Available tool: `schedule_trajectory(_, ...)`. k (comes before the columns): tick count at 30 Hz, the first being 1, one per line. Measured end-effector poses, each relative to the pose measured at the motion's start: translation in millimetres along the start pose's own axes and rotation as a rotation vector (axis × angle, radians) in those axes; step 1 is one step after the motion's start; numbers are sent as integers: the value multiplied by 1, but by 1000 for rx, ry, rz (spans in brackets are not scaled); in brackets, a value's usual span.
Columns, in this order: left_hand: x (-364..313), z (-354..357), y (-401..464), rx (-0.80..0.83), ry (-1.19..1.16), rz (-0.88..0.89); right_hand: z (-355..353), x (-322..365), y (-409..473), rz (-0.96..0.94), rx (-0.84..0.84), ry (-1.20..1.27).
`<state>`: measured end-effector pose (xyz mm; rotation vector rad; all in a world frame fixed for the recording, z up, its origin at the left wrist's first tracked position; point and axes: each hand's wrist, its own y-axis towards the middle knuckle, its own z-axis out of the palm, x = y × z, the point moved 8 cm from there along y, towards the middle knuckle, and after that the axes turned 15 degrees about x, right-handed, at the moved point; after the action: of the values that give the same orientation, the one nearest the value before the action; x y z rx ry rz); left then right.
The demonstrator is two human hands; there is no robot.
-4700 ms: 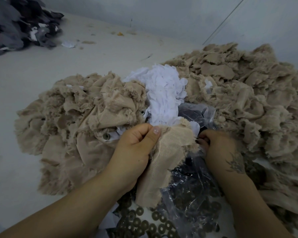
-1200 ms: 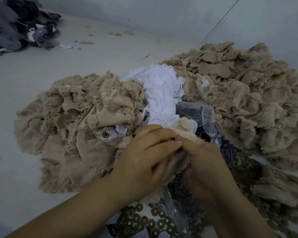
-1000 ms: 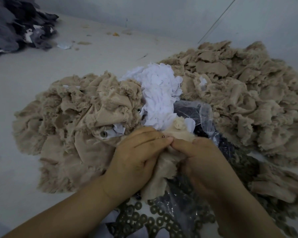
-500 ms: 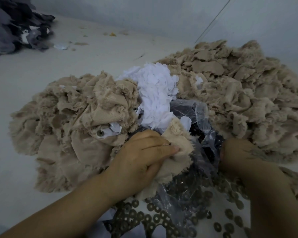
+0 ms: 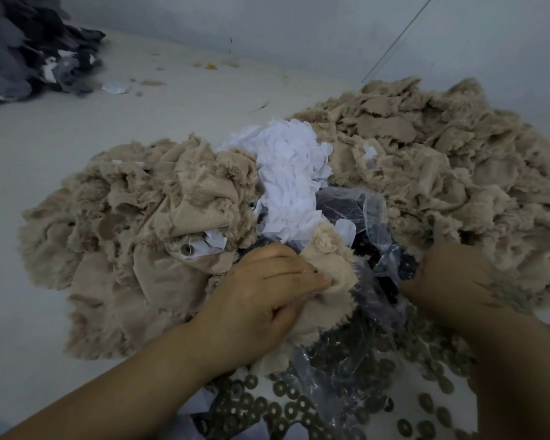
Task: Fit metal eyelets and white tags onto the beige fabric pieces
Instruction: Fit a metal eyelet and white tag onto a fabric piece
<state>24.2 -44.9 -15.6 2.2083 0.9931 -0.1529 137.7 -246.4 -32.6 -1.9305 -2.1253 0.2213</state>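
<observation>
My left hand (image 5: 261, 300) pinches a beige fabric piece (image 5: 327, 274) between thumb and fingers, just below the heap of white tags (image 5: 289, 176). My right hand (image 5: 451, 287) lies to the right, knuckles up, its fingertips down in the clear plastic bag (image 5: 372, 217) that holds dark metal parts; whether it holds anything is hidden. Flat metal eyelet rings (image 5: 286, 408) are scattered near the bottom edge. A fabric piece with an eyelet and tag (image 5: 188, 249) fitted lies on the left beige pile (image 5: 124, 242).
A larger pile of beige pieces (image 5: 442, 160) fills the right side. Dark grey fabric scraps (image 5: 29, 49) are heaped at the far left corner. The pale work surface (image 5: 140, 106) runs back to a grey wall.
My right hand has let go of the beige piece and moved right, into the plastic bag. My left hand keeps its pinch on the piece.
</observation>
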Motion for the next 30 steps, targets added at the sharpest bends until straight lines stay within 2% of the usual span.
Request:
schedule_trajectory(2,3,3,0,39,-5,-6,-10,13,-9,-115,-18,26)
schedule_trajectory(7,-2,6,3,85,-30,23,-20,54,-37,-406,-47,374)
schedule_trajectory(14,-5,5,5,82,-55,45,-23,72,-47,-637,-151,816)
schedule_trajectory(17,-5,5,5,87,-41,36,-32,72,-57,-705,-302,851)
schedule_trajectory(19,-6,3,5,55,-33,31,-30,75,-58,-723,-313,862)
schedule_trajectory(27,4,-10,2,-52,-71,-131,-25,89,-64,-806,-440,590)
schedule_trajectory(30,3,-8,4,-38,-35,-130,-22,87,-61,-772,-441,644)
